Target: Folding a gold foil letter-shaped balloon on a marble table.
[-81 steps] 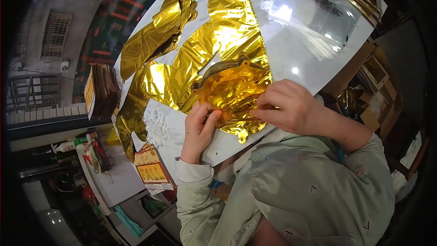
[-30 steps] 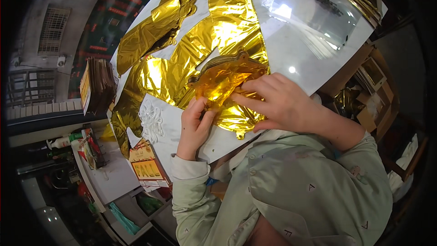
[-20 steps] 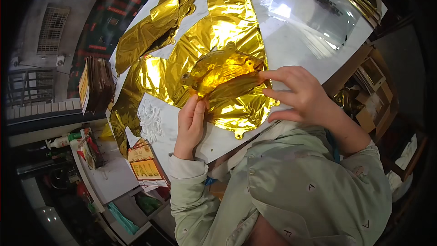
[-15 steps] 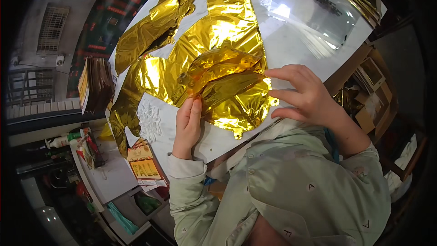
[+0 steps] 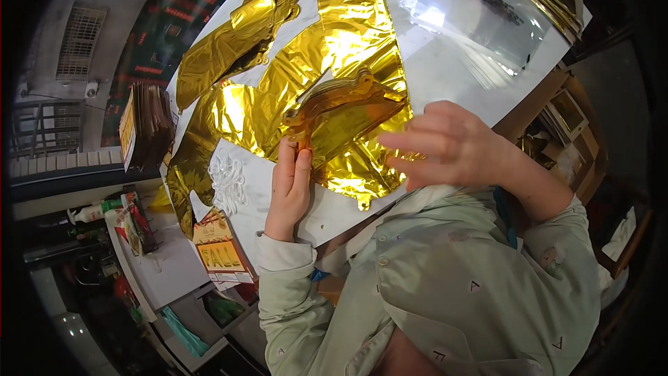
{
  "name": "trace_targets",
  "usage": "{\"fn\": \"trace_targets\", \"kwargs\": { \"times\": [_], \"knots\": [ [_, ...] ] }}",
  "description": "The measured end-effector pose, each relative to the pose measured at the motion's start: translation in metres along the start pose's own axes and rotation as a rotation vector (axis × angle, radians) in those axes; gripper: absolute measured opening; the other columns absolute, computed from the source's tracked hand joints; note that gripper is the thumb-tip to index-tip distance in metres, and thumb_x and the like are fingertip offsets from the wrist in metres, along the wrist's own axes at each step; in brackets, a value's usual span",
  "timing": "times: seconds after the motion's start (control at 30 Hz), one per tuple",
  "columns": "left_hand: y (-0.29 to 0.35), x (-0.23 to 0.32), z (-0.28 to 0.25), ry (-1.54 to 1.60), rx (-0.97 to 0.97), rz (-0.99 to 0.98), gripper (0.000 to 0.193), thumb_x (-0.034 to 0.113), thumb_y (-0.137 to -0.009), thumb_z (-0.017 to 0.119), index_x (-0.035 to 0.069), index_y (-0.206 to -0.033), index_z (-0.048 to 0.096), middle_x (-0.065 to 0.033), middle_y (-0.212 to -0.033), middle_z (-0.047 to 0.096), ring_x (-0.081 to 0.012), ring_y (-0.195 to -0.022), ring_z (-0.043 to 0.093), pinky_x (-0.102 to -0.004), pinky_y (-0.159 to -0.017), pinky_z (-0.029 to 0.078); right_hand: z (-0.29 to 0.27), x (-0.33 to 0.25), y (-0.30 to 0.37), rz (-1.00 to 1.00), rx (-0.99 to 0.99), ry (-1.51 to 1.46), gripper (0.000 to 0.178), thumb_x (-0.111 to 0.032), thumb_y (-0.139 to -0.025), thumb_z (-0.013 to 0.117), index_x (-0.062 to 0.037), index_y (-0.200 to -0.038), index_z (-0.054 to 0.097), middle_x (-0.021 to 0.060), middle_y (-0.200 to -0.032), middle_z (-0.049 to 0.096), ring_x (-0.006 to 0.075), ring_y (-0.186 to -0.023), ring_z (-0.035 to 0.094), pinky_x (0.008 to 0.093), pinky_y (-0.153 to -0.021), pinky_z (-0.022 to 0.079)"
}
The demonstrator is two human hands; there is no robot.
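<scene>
My left hand (image 5: 289, 188) pinches the near-left edge of a folded gold foil balloon (image 5: 348, 132), between thumb and fingers. Its layered upper edge stands up from the table, with small tabs along it. Beneath and behind it, flat gold foil balloons (image 5: 355, 24) are spread out, one reaching off to the left. Just right of the folded piece, my right hand (image 5: 459, 146) hovers with its fingers apart and blurred by motion; nothing shows in it. A second folded gold foil bundle (image 5: 223, 52) lies farther left.
Clear plastic bags (image 5: 480, 21) lie at the far right of the white table (image 5: 431, 69). White string (image 5: 226, 181) is coiled near the left edge, beside a printed orange card (image 5: 223, 251). A stack of cards (image 5: 149, 129) stands at the left. Below the right edge is a cardboard box (image 5: 577, 139).
My right hand has come away from the foil's right edge and moved slightly left and nearer to me. The folded balloon's upper edge has tilted up, its layers now closer together in my left hand.
</scene>
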State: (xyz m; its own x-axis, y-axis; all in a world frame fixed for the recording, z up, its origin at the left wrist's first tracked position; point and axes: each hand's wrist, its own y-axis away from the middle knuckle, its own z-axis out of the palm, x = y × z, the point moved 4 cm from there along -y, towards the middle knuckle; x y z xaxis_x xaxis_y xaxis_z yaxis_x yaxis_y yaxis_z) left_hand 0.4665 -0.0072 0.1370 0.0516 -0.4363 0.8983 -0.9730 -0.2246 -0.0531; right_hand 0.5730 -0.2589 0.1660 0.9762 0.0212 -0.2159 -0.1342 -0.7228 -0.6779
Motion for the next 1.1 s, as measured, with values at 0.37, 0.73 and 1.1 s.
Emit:
{"fn": "trace_targets", "kwargs": {
  "times": [0.37,0.73,1.1],
  "knots": [
    [0.001,-0.008,-0.004,0.157,-0.106,0.021,0.034,0.027,-0.101,0.063,0.004,-0.123,0.051,-0.0081,-0.122,0.058,-0.016,-0.105,0.055,-0.0286,-0.094,0.044,0.034,-0.006,-0.005,-0.167,-0.337,-0.079,0.033,-0.03,-0.084,0.076,-0.0058,-0.106,0.07,0.0026,-0.102,0.064,0.0197,-0.092,0.064,0.0341,-0.08,0.054],
    [0.0,-0.011,-0.002,0.032,-0.118,0.087,0.051,0.007,-0.081,0.082,0.007,-0.119,0.05,-0.0088,-0.124,0.056,-0.0187,-0.118,0.053,-0.0291,-0.103,0.04,0.041,-0.015,-0.005,-0.304,-0.292,-0.03,0.017,-0.024,-0.079,0.072,-0.0097,-0.082,0.064,0.0013,-0.083,0.057,0.0207,-0.077,0.059,0.0364,-0.064,0.053],
    [0.003,-0.023,-0.011,0.068,-0.298,0.136,0.014,-0.007,-0.097,0.055,0.003,-0.106,0.055,-0.0064,-0.104,0.057,-0.0143,-0.096,0.052,-0.0248,-0.089,0.042,0.047,0.03,-0.024,0.717,-0.358,-0.723,0.016,-0.013,-0.09,0.076,0.0011,-0.092,0.068,0.0036,-0.073,0.066,0.0084,-0.064,0.062,0.0247,-0.062,0.051]
  ]
}}
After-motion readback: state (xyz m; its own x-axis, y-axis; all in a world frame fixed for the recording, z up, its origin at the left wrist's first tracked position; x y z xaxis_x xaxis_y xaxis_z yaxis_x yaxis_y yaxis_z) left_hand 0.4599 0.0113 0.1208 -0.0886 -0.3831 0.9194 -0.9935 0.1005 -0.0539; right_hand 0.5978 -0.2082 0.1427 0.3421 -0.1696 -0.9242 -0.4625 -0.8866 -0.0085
